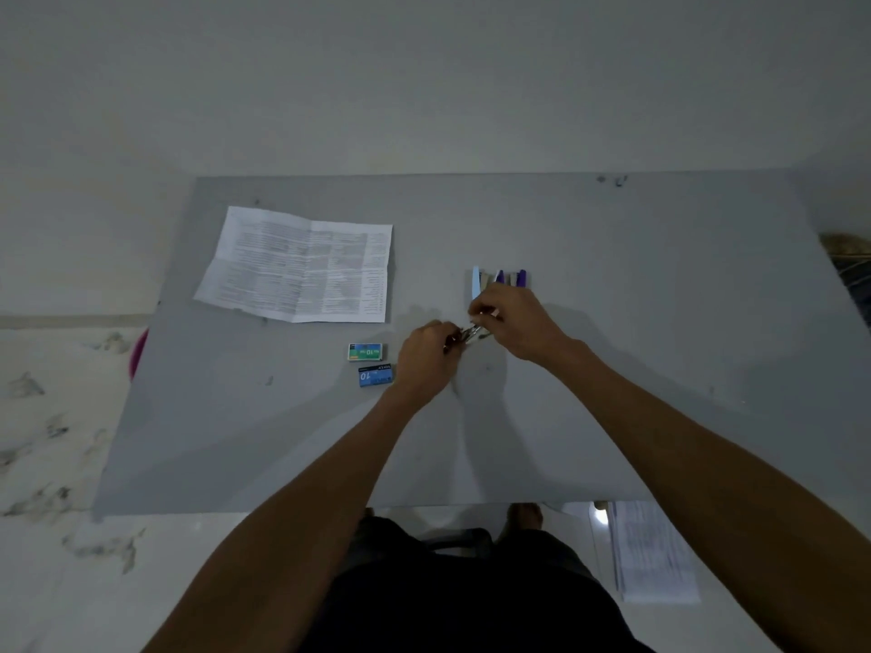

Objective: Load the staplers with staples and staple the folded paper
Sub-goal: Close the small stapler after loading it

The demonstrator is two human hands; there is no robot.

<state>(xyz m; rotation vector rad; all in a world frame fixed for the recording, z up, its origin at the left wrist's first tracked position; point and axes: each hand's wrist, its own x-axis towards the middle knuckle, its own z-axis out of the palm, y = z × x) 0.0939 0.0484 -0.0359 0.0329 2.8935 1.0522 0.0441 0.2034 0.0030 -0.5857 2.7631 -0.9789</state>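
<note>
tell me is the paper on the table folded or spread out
Spread out: the paper lies flat on the table as one open sheet, with crease lines across its printed face.

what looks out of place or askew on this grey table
Nothing is spilled or broken. The creased white printed sheet lies slightly skewed on the grey table, and the green-and-blue staple box and blue staple box sit at different angles. A few dark marks dot its far right edge.

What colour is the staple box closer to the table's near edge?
The staple box is blue with a white 10; head view.
</note>
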